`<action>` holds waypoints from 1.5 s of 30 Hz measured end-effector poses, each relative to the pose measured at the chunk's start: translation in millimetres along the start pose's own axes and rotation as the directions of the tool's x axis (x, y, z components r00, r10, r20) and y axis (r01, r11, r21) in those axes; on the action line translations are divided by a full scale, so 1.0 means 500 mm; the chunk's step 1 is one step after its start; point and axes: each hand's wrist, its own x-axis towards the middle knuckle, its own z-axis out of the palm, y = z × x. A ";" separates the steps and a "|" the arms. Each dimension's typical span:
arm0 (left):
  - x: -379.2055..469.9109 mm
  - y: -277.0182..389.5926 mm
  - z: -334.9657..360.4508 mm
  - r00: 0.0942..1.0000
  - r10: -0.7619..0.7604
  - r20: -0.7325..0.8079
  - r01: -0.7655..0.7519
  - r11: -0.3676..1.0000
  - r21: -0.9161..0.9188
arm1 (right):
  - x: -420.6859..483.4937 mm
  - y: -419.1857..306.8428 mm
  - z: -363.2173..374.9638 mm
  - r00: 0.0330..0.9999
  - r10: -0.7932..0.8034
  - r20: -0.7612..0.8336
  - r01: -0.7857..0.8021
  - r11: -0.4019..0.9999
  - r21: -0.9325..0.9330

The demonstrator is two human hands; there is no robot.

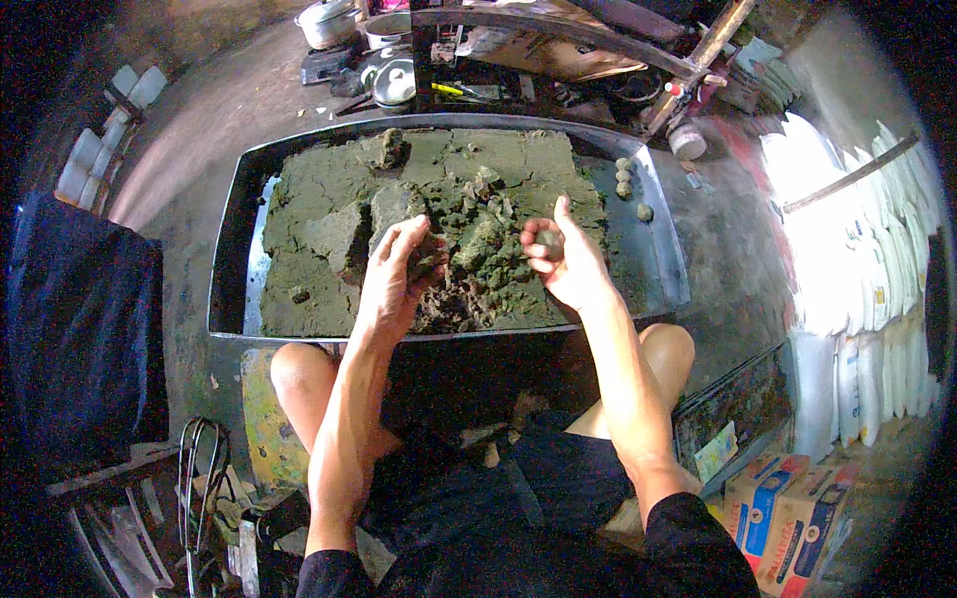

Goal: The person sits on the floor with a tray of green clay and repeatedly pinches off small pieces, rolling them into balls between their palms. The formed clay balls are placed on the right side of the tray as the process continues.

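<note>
A wide metal tray [649, 247] in front of me carries a slab of greenish-brown, clay-like material [314, 176], cracked and partly broken into crumbs. My right hand [572, 258], thumb raised, has its fingers curled round a small ball [550, 241] of that material. Over the broken middle of the slab is my left hand [396, 273], its fingers bent beside a thick chunk [390, 205]. Dark material shows between those fingers, but whether they grip it is unclear. Several finished-looking round balls [623, 176] lie at the tray's right side.
Pots with lids [329, 24] stand beyond the tray at the back left. A wooden frame [691, 67] rises at the back right. Stacked white sacks [845, 247] line the right side, with printed cardboard boxes [785, 516] below. A wire whisk [198, 486] is at lower left.
</note>
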 end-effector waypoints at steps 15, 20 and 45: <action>0.014 -0.008 -0.006 0.995 -0.010 0.101 0.023 0.991 -0.132 | 0.049 -0.077 -0.083 0.835 -0.500 -0.228 0.535 0.642 0.549; -0.007 -0.011 0.007 0.967 0.035 0.252 -0.059 0.994 0.091 | -0.014 -0.031 0.029 0.865 -0.393 0.313 0.496 0.770 -0.403; 0.007 -0.031 0.007 0.979 0.203 0.001 -0.183 0.876 0.446 | -0.036 0.082 0.148 0.800 -0.526 0.289 0.501 0.319 -0.805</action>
